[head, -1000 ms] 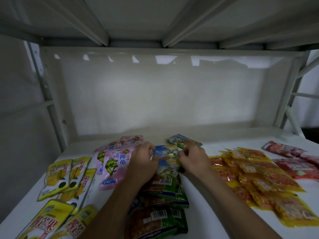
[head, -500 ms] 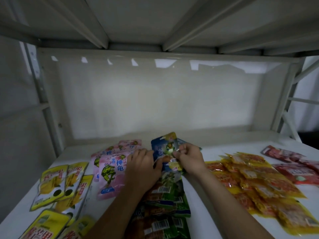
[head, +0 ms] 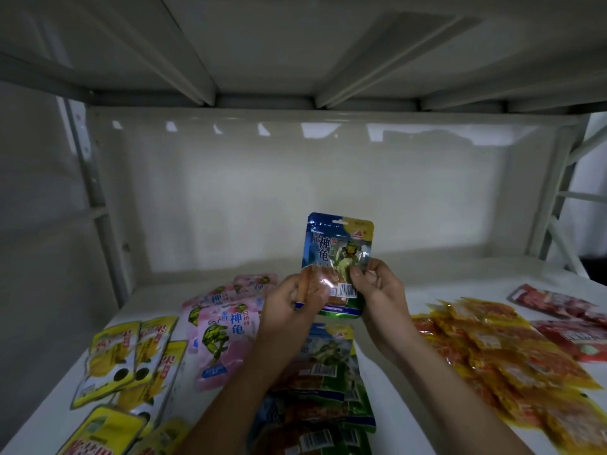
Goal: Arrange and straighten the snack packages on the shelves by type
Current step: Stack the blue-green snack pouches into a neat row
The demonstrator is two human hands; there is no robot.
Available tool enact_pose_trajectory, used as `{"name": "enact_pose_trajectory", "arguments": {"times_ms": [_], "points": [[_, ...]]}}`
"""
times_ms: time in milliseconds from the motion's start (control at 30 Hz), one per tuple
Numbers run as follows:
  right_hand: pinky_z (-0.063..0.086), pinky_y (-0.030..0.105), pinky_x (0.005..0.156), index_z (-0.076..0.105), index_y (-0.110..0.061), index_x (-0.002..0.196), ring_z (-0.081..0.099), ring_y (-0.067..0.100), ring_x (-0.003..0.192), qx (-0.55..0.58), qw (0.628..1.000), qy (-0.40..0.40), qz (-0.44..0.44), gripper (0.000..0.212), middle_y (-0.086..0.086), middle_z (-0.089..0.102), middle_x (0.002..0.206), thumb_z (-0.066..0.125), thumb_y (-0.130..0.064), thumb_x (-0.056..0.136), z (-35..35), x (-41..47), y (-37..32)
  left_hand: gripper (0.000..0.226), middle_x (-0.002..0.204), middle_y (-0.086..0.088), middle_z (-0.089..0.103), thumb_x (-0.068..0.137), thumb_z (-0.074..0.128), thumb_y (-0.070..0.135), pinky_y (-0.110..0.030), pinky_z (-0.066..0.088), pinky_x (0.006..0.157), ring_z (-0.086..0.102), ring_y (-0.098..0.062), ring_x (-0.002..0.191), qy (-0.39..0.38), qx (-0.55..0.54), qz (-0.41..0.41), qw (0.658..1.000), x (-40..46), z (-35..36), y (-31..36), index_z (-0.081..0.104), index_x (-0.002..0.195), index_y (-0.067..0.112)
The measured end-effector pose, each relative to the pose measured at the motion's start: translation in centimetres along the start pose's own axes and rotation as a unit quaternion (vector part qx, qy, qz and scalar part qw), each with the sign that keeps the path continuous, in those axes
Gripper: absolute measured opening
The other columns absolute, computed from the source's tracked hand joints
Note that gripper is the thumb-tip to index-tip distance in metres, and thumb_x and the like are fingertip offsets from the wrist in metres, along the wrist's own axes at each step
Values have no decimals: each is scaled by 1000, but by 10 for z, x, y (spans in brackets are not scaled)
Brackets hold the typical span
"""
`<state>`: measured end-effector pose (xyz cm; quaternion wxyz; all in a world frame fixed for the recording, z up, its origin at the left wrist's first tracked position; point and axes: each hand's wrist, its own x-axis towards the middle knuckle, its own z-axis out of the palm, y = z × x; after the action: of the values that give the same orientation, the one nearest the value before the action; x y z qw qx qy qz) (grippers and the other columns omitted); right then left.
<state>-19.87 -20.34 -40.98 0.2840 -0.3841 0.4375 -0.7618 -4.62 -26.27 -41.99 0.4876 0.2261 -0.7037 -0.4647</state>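
Note:
Both hands hold up a blue turtle snack packet (head: 338, 244), upright above the white shelf (head: 427, 287). My left hand (head: 289, 310) pinches its lower left part, where a clear orange packet shows. My right hand (head: 377, 290) pinches its lower right edge by the barcode. Under my forearms lies a row of blue-and-green packets (head: 328, 372) of the same kind. Pink turtle packets (head: 223, 333) lie just to the left of them.
Yellow packets (head: 124, 353) sit at the shelf's left front. Orange-yellow packets (head: 492, 349) spread across the right, with red packets (head: 565, 316) beyond them at the far right. The upper shelf's underside hangs close overhead; a white back panel closes the rear.
The blue turtle packet has been lifted off the pile and raised upright between both hands, which rose with it.

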Motion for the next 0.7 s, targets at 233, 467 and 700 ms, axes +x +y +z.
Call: {"name": "enact_pose_trajectory", "arguments": {"times_ms": [233, 467, 700], "points": [[59, 41, 94, 72, -13, 112, 75, 24, 103, -126, 989, -65, -42, 22, 6, 79, 104, 75, -25, 94, 0, -12, 5, 8, 84, -2, 77, 97, 72, 10, -30, 56, 70, 71, -12, 76, 32, -9, 24, 999, -5, -1, -14, 74, 95, 17], [39, 33, 55, 64, -5, 76, 51, 12, 56, -258, 962, 0, -92, 31, -3, 57, 60, 66, -21, 103, -4, -10, 21, 13, 74, -6, 70, 96, 72, 7, -36, 53, 69, 66, -21, 69, 3, 12, -9, 1000, -9, 4, -11, 67, 84, 7], [54, 36, 65, 74, -14, 87, 69, 16, 69, -236, 965, 1, -114, 19, -3, 73, 72, 69, -26, 100, 1, -9, 16, 46, 89, -12, 76, 96, 58, 58, -52, 57, 84, 73, -31, 86, -37, 23, -25, 999, -10, 3, -7, 75, 93, 15]]}}
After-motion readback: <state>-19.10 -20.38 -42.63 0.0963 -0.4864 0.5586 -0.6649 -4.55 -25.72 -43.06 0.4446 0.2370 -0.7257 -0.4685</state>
